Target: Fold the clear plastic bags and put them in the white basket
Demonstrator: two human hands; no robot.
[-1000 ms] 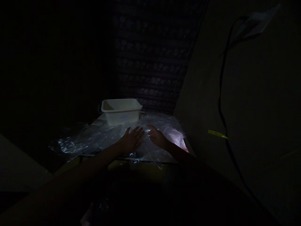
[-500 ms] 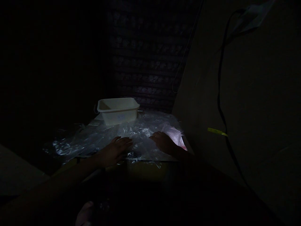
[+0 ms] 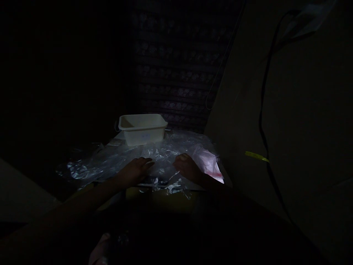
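Note:
Clear crinkled plastic sheeting (image 3: 162, 154) covers most of a small table in dim light. My left hand (image 3: 135, 171) lies on it left of the middle, fingers apart and pointing right. On the other side, my right hand (image 3: 187, 167) has its fingers curled in and pressed together at the plastic; a fold of sheeting runs down from its fingertips. A pinkish-white bag or sheet (image 3: 208, 162) lies just right of my right hand. Behind my hands, a cream rectangular tub (image 3: 145, 136) stands upright on the table.
A wall rises at the right with a dark cable (image 3: 264, 136) and a yellow tag (image 3: 256, 156) on it. Patterned cloth (image 3: 176, 92) hangs behind the table. A pale surface (image 3: 22, 191) shows at the lower left.
The view has shifted, so the tub sits slightly farther right. My right hand's fingers are more curled, and the plastic by its fingertips is now drawn into a fold.

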